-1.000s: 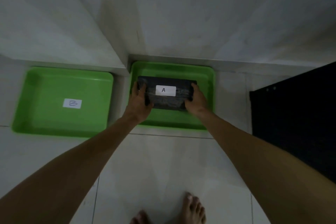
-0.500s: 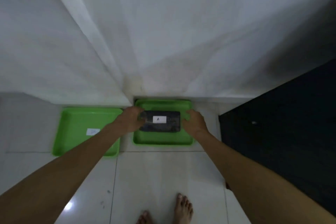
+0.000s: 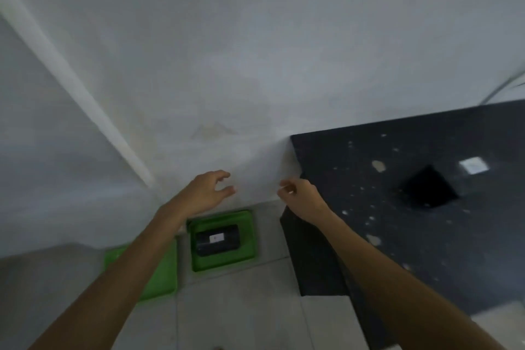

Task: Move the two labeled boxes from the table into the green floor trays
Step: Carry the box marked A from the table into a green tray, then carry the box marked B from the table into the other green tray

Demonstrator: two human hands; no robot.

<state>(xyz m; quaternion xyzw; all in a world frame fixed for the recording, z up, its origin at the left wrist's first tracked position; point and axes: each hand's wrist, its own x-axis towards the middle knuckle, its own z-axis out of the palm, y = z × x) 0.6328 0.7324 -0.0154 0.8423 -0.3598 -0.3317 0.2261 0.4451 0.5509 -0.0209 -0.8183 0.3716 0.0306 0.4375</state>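
A black box with a white label [image 3: 217, 239] lies flat in the right green tray [image 3: 247, 236] on the floor by the wall. The left green tray [image 3: 163, 278] is mostly hidden behind my left forearm. On the dark table [image 3: 412, 221] at the right stands a second black box [image 3: 427, 190], with a white label [image 3: 474, 165] lying beside it. My left hand [image 3: 206, 192] is raised above the trays, fingers apart, holding nothing. My right hand [image 3: 301, 198] hovers near the table's left corner, fingers loosely curled and empty.
White walls meet in a corner behind the trays. The dark speckled table takes up the right side, its left edge close to the right tray. Pale floor tiles lie below.
Both hands have let go of the labelled box, which stays in the right tray, and have risen. The view has lifted and swung right, bringing the table top into sight.
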